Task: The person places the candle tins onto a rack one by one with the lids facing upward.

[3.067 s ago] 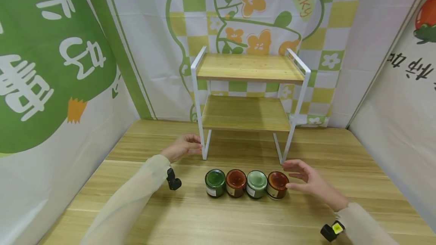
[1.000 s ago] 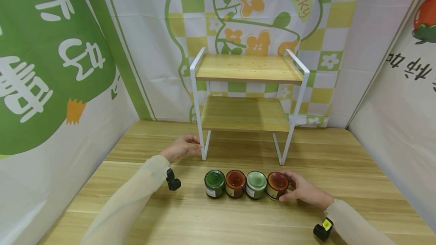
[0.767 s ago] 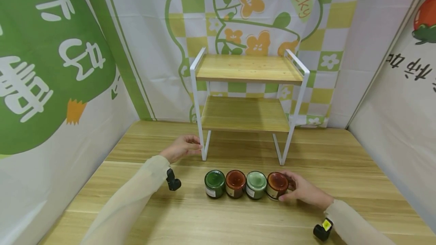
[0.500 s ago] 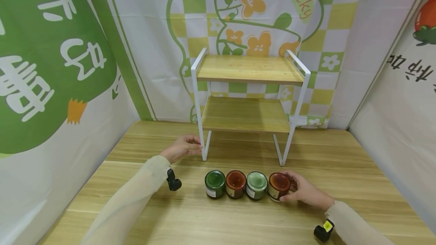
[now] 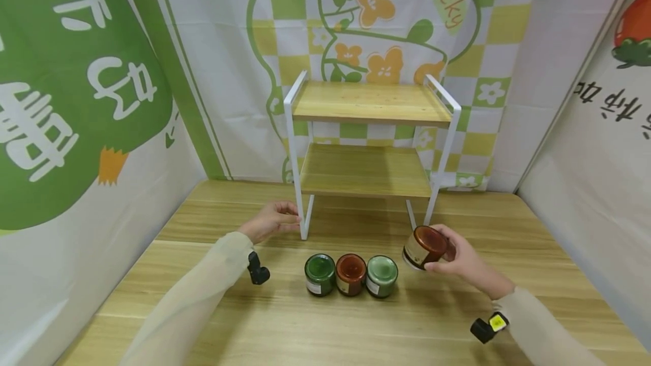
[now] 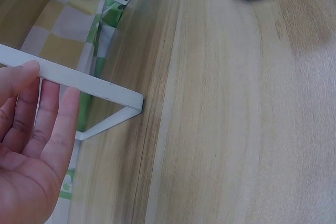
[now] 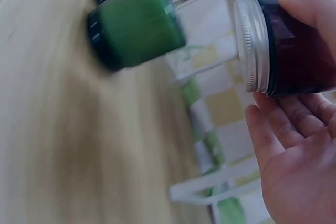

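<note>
My right hand point(image 5: 468, 264) holds a reddish-brown glass jar point(image 5: 426, 247) with a paper label, off the table and tilted, by the shelf rack's right front foot. In the right wrist view, thumb and fingers are around this jar point(image 7: 299, 51); its silver screw lid point(image 7: 251, 45) points down toward the tabletop. My left hand point(image 5: 272, 222) pinches the white metal leg point(image 6: 89, 80) of a two-tier wooden shelf rack point(image 5: 366, 171), low on its left side. In front of the rack stand a dark green jar point(image 5: 320, 274), another reddish-brown jar point(image 5: 351, 274) and a light green jar point(image 5: 381, 275) in a row.
The rack stands on a wood-grain table point(image 5: 325, 332) against a printed cloth backdrop point(image 5: 218, 72). Its top shelf point(image 5: 371, 100) has raised white side rails. Cloth walls rise at the left and right table edges.
My right hand closed on the rightmost reddish-brown jar, slid it slightly right, then lifted it up toward the rack and tilted it. The left hand and the other jars stayed put.
</note>
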A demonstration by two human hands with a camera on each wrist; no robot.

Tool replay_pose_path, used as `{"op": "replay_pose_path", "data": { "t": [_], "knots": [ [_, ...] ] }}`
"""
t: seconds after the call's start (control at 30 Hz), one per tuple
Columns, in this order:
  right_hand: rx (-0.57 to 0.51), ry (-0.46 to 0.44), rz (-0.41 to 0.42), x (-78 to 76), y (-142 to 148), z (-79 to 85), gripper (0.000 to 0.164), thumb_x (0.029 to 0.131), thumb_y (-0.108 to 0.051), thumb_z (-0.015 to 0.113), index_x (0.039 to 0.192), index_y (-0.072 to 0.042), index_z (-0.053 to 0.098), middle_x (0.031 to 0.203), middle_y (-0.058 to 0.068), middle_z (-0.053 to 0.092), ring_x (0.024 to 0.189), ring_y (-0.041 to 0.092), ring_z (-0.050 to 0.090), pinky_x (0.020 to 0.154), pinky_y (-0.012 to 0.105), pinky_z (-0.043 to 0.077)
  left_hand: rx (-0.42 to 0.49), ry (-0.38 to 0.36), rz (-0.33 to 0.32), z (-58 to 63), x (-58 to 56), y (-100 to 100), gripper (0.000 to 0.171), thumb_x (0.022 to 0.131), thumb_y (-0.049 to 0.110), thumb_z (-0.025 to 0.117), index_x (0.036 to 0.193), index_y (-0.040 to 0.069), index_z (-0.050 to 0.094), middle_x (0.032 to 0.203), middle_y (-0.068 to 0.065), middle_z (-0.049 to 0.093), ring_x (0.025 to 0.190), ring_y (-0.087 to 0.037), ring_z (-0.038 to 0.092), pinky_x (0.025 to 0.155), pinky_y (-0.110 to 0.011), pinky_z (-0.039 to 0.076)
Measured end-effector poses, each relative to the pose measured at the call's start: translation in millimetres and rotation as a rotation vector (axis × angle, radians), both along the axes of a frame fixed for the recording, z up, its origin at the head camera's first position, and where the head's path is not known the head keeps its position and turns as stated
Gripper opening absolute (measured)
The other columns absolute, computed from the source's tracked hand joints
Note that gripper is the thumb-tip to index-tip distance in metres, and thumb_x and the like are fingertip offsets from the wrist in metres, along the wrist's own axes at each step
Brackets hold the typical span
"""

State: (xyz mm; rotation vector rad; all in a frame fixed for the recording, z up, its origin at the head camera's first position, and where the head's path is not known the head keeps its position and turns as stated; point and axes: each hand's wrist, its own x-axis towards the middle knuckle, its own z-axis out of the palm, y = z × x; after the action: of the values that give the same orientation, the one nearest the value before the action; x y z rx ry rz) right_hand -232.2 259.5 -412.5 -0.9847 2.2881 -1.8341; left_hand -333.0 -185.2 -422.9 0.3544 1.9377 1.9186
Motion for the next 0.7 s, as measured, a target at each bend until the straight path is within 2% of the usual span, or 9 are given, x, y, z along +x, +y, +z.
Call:
{"op": "replay_pose_path", "data": {
  "t": [0.17,0.3,0.47,0.7],
  "knots": [
    [-0.021,-0.053,0.006,1.3,-11,20.0,0.057,0.083,0.008,0.069,0.132,-0.008,0.044,0.119,-0.007,0.060,0.102,0.005,0.061,0.079,0.020,0.058,0.002,0.000,0.009,0.3,0.6,1,0.009,0.094,-0.005,0.055,0.098,0.003,0.054,0.096,-0.005,0.058,0.104,-0.029,0.064,0.106,-0.049,0.047],
    [-0.021,-0.073,0.012,1.9,-22,32.1,0.059,0.084,0.005,0.070,0.135,-0.006,0.042,0.120,-0.007,0.060,0.103,0.008,0.062,0.078,0.025,0.060,0.001,0.000,0.010,-0.2,0.1,1,0.009,0.094,-0.005,0.055,0.097,0.003,0.054,0.095,-0.005,0.058,0.104,-0.029,0.064,0.105,-0.048,0.048],
    [0.002,-0.112,-0.024,1.7,-34,44.3,0.060,0.085,0.001,0.071,0.136,-0.005,0.041,0.122,-0.008,0.058,0.106,0.007,0.061,0.080,0.026,0.060,-0.005,-0.003,0.010,-0.8,-0.2,0,0.009,0.095,-0.005,0.055,0.097,0.004,0.054,0.096,-0.004,0.058,0.105,-0.028,0.064,0.103,-0.044,0.050],
    [-0.024,-0.113,-0.020,-3.2,-45,55.9,0.063,0.085,0.002,0.070,0.139,0.000,0.038,0.121,-0.001,0.056,0.102,0.013,0.061,0.078,0.028,0.060,0.001,-0.001,0.002,-0.7,-0.1,-1,0.009,0.095,-0.004,0.055,0.099,0.004,0.055,0.096,-0.005,0.058,0.104,-0.027,0.064,0.105,-0.047,0.048]
  ]
}}
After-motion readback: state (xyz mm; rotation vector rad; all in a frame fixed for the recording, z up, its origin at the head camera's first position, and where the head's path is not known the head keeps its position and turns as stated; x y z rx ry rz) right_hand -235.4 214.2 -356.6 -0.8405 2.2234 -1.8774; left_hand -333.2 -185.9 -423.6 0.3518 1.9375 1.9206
